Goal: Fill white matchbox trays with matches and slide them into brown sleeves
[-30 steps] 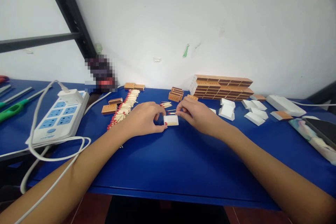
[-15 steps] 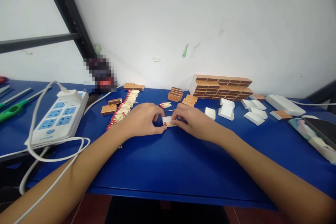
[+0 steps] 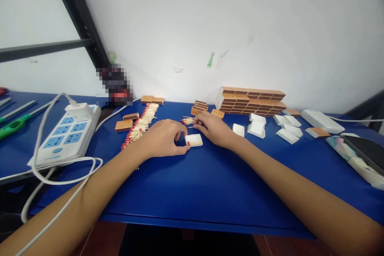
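Observation:
A small white matchbox tray (image 3: 194,140) lies on the blue table (image 3: 192,188) with a few red-tipped matches along its left side. My left hand (image 3: 163,138) rests beside it, fingers curled and pinching its left edge. My right hand (image 3: 211,128) is behind the tray, its fingertips closed on a match from a small bunch of matches (image 3: 187,120). A long row of loose matches (image 3: 139,126) lies to the left of my left hand.
A stack of brown matchboxes (image 3: 250,102) stands against the wall, with loose brown sleeves (image 3: 200,108) and white trays (image 3: 256,127) around it. A white power strip (image 3: 64,134) with cables lies at left, green lighters (image 3: 13,124) beyond it. A phone (image 3: 358,156) lies at right.
My right hand put a match into the tray, then lifted away and reached back to the small bunch of matches. My left hand stayed on the tray.

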